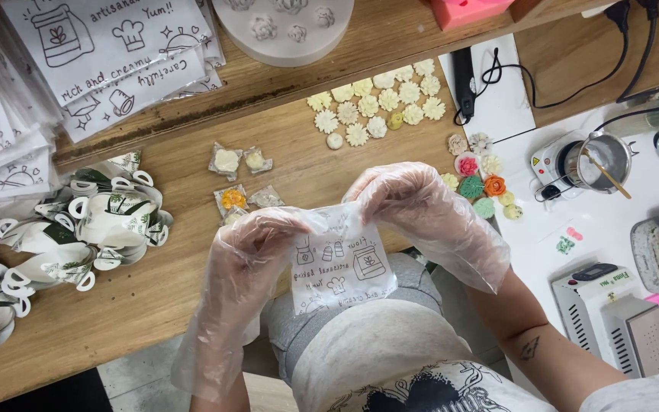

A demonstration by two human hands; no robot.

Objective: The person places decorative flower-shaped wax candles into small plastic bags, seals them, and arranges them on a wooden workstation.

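Two gloved hands, one small printed pouch pinched between them above the lap.

Left hand (249,244) pinching pouch (339,268) at upper left corner, right hand (413,206) pinching upper right edge; fingers pressed together on the film, none spread. Pouch hanging downward from both grips, long axis running top to bottom, mouth edge up between the fingers, just off near edge of wooden table (192,267). Both hands equally close. Wrapped small pieces (239,177) lying beyond the left hand; cream flower shapes (375,103) farther back; coloured flowers (478,183) just beyond the right hand. Stack of printed bags (108,46) top left.
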